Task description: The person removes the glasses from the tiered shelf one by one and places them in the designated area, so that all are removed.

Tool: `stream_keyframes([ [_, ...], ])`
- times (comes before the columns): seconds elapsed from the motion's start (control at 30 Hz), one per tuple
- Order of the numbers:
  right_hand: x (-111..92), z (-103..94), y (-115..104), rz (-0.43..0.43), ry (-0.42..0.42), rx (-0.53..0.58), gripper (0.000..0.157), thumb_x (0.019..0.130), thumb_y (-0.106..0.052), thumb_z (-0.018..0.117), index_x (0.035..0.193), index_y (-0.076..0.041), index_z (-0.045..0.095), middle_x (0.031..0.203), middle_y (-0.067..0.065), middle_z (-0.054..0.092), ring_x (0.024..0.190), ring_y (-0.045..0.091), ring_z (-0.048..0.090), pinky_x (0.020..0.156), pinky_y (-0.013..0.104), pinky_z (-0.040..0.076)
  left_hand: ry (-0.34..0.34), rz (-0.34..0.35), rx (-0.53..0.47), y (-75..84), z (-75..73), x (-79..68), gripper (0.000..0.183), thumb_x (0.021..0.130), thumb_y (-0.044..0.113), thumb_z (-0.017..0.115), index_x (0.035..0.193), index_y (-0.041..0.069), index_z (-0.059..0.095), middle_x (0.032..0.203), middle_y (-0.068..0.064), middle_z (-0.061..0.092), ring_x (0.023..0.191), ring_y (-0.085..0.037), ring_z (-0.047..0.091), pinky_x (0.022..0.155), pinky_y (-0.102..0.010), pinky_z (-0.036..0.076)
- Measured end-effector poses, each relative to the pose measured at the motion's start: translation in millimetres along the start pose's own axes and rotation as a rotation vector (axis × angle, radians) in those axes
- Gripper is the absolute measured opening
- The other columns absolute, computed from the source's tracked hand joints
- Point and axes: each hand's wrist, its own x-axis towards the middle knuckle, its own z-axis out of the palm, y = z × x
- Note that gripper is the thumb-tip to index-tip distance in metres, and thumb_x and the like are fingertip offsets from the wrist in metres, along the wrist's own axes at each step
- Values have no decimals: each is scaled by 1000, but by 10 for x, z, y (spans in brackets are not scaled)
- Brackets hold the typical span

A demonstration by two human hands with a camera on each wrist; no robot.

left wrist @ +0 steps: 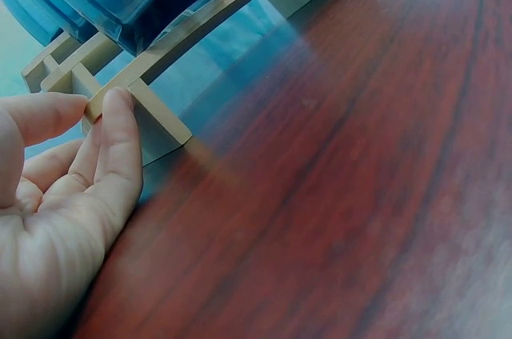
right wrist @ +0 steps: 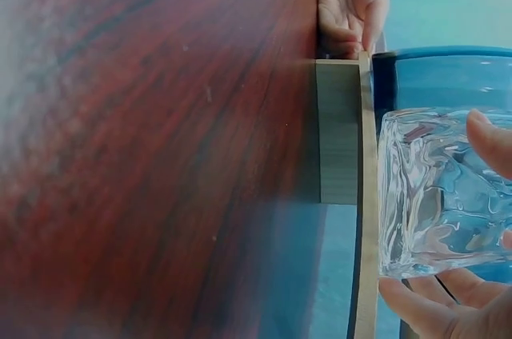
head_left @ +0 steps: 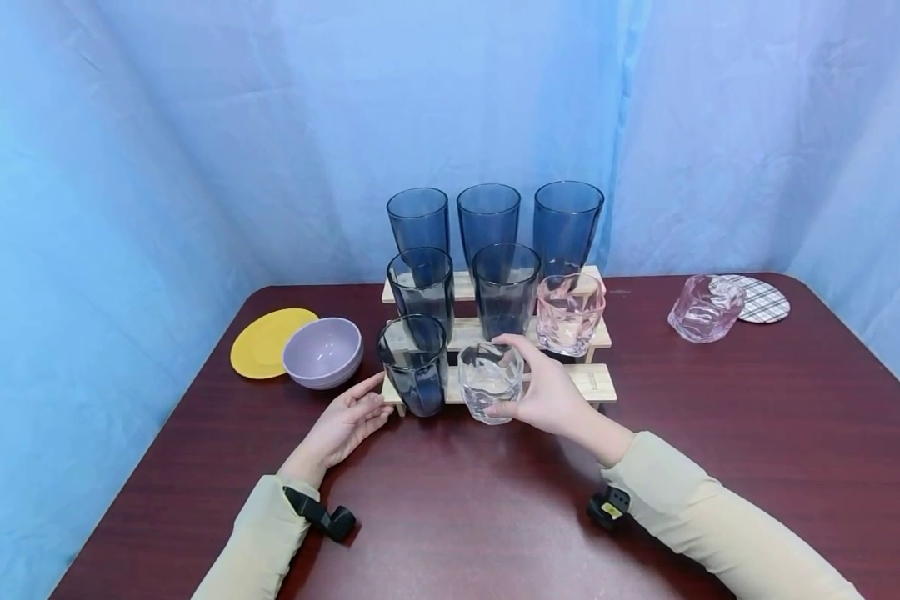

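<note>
My right hand (head_left: 551, 392) grips a clear wavy glass (head_left: 487, 387) around its side. In the right wrist view the base of the clear glass (right wrist: 432, 195) is at the front board of the wooden tiered rack (head_left: 596, 383). With thumb and finger, my left hand (head_left: 348, 421) pinches the left end of that lowest board, as the left wrist view shows at the rack's corner (left wrist: 120, 91). A dark blue tumbler (head_left: 416, 375) stands on the same tier, left of the clear glass. On the middle tier, a pink-tinted glass (head_left: 570, 321) stands right of two blue tumblers (head_left: 506, 292).
Three tall blue tumblers (head_left: 487, 221) line the top tier. A yellow plate (head_left: 266, 346) and a lilac bowl (head_left: 322, 354) are at the left. Another pink glass (head_left: 705, 310) lies tilted by a checked round coaster (head_left: 761, 300) at the right. Curtains hang behind the table (head_left: 450, 517).
</note>
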Motion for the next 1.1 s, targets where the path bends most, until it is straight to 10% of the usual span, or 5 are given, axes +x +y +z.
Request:
stream_keyframes([
  [0.8,-140,-290,-33,-38,31,102,84,60,-4,88,132,-10,45,110,14,54,99,32,62,83,42,55,17,-9,17,3,-21,12,58,99,-2,35,150,-3,7,92,3,61,84,-5,61,80,-16,51],
  [1.1,-233,-578,-67,-54,86,-73,87,58,-12,90,133,-16,47,111,9,62,104,25,59,87,40,49,19,-10,27,-2,-16,10,57,99,-2,33,150,-3,6,93,4,61,85,-4,61,81,-15,50],
])
